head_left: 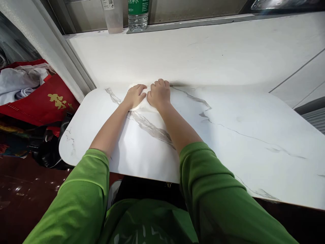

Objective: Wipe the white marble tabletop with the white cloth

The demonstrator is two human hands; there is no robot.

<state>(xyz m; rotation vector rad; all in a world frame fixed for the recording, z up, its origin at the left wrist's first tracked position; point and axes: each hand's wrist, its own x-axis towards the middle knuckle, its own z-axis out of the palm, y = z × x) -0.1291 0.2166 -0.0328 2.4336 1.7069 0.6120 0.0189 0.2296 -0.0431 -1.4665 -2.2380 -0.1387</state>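
Observation:
A soft white cloth (144,105) lies bunched on the marble-patterned white table (228,149), close to the wall. My left hand (135,96) presses on its left side, fingers bent over it and thumb pointing right. Just beside it, my right hand (159,93) is closed on the cloth's right part, with the fingers curled and the knuckles toward the wall. Both hands cover much of the cloth, so its full shape is hidden. My forearms reach forward over the table from rolled green sleeves.
On the ledge behind the table stand a clear water bottle (138,20) with a green label and a translucent plastic cup (113,18). A red bag (48,101) holding white fabric sits left of the table, above a black bag (50,149). The white wall (190,57) bounds the table's far edge.

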